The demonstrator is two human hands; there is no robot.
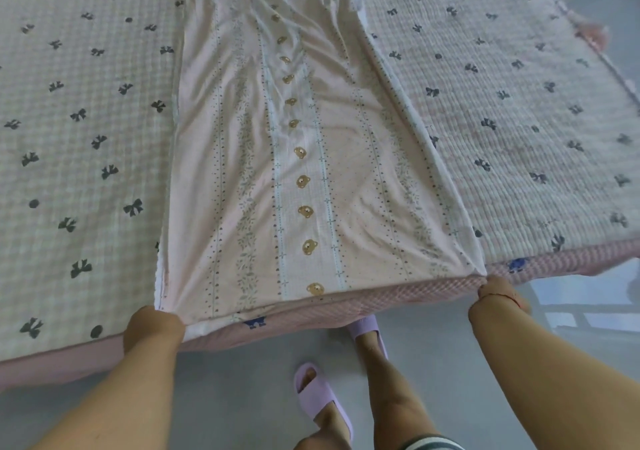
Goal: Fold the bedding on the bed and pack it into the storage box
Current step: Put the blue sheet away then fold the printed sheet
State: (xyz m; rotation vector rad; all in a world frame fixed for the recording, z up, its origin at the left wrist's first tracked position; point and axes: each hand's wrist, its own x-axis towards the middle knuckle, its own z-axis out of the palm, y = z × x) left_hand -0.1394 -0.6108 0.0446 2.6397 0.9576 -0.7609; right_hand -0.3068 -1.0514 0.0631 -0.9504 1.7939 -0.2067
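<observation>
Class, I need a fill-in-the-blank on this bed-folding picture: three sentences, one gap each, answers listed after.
1. Each hand, left hand and right hand, grips one near ____ of the pink sheet.
2. A column of small brown ____ runs down the sheet's middle.
3. The person wears purple ____.

Answers: corner; bears; slippers
</observation>
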